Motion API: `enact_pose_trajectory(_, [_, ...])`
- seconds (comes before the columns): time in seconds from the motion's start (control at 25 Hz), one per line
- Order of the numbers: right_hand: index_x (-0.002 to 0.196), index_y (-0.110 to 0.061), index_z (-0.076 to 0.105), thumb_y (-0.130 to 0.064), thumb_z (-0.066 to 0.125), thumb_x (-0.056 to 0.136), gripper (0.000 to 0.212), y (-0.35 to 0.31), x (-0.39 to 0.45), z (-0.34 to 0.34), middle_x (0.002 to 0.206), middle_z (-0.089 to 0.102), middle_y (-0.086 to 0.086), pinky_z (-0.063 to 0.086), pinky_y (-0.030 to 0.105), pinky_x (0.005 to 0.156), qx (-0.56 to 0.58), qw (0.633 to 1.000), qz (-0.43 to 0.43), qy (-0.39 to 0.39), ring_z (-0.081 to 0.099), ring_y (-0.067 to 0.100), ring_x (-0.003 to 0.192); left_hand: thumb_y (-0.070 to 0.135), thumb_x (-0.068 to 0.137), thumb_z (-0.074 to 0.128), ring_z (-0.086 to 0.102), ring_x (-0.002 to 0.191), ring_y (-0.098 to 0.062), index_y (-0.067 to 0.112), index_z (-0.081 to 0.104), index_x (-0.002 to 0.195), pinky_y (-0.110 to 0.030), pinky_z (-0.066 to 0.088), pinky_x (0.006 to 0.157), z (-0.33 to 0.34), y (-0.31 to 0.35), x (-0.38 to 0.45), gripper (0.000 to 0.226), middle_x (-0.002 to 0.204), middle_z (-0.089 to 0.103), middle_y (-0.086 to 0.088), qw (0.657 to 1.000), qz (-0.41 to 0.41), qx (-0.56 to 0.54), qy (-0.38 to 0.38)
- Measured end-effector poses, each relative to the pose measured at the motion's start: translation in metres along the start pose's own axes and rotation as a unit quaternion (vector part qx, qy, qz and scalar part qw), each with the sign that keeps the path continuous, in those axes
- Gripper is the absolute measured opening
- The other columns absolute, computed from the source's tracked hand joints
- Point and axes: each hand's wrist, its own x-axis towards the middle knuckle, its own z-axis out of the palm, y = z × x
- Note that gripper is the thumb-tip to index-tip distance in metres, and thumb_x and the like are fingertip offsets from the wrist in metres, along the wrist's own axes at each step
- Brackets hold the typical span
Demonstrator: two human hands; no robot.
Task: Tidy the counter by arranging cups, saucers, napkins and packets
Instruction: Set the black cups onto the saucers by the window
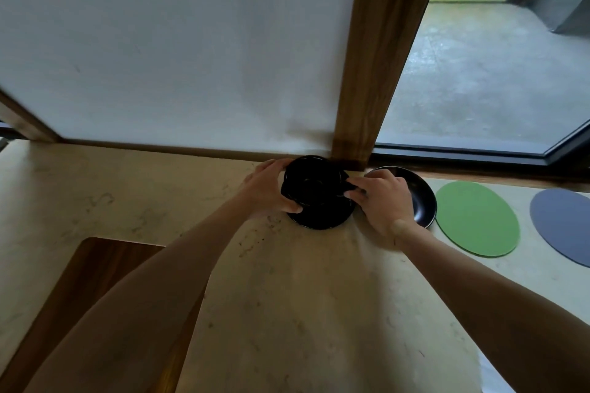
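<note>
Here the black cup [311,183] stands upright, mouth up, on a black saucer [322,218] at the counter's [287,297] far edge by the wooden post [376,73], its handle pointing right. The left hand [268,188] curls round its left side; the right hand [380,198] pinches the handle. A second black saucer [421,198] lies just right; bare counter opens left.

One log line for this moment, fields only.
left hand: grips black cup | right hand: pinches cup handle | cup: on black saucer | second saucer: right, beside green mat
</note>
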Motion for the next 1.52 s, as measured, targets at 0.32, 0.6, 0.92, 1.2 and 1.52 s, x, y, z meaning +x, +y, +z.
enact_pose_trajectory(0.32, [0.123,-0.037,0.062,-0.047,0.048,0.094,0.034,0.012,0.007,0.013,0.124,0.063,0.0,0.031,0.037,0.102,-0.002,1.0,0.0,-0.007,0.046,0.018,0.123,0.038,0.06,0.086,0.011,0.147,-0.015,0.032,0.031,0.146,-0.05,0.013,0.118,0.008,-0.005,0.014,0.102,0.154,0.03,0.005,0.999,0.008,0.034,-0.017])
enact_pose_trajectory(0.6, [0.124,-0.036,0.062,-0.045,0.049,0.094,0.034,0.012,0.007,0.013,0.123,0.064,0.0,0.031,0.037,0.103,0.005,1.0,-0.001,-0.009,0.045,0.017,0.124,0.042,0.061,0.086,0.007,0.148,-0.016,0.033,0.03,0.147,-0.05,0.01,0.118,0.011,-0.01,0.018,0.103,0.156,0.027,0.002,0.999,0.01,0.043,-0.023])
enact_pose_trajectory(0.92, [0.126,-0.035,0.061,-0.043,0.05,0.095,0.034,0.008,0.004,0.009,0.12,0.066,0.0,0.031,0.038,0.102,0.008,1.0,0.001,-0.012,0.046,0.018,0.123,0.04,0.062,0.086,0.008,0.148,-0.015,0.035,0.029,0.147,-0.054,0.011,0.118,0.012,-0.012,0.019,0.102,0.156,0.029,0.004,0.999,0.009,0.027,-0.03])
enact_pose_trajectory(1.2, [0.13,-0.035,0.057,-0.044,0.047,0.096,0.036,0.006,0.001,0.008,0.125,0.063,0.001,0.033,0.039,0.102,0.001,0.999,0.015,-0.03,0.045,0.019,0.126,0.039,0.06,0.086,0.016,0.146,-0.019,0.037,0.028,0.147,-0.055,0.016,0.117,0.016,-0.013,0.019,0.104,0.153,0.033,0.003,1.0,0.006,0.019,-0.022])
enact_pose_trajectory(1.52, [0.143,-0.034,0.039,-0.047,0.045,0.097,0.048,-0.001,-0.016,-0.005,0.139,0.054,-0.005,0.032,0.047,0.108,-0.034,0.999,-0.003,-0.025,0.031,0.022,0.141,0.036,0.066,0.085,0.014,0.147,-0.02,0.033,0.013,0.152,-0.054,0.015,0.117,0.018,0.004,-0.002,0.113,0.157,0.025,0.003,0.999,-0.01,0.03,0.018])
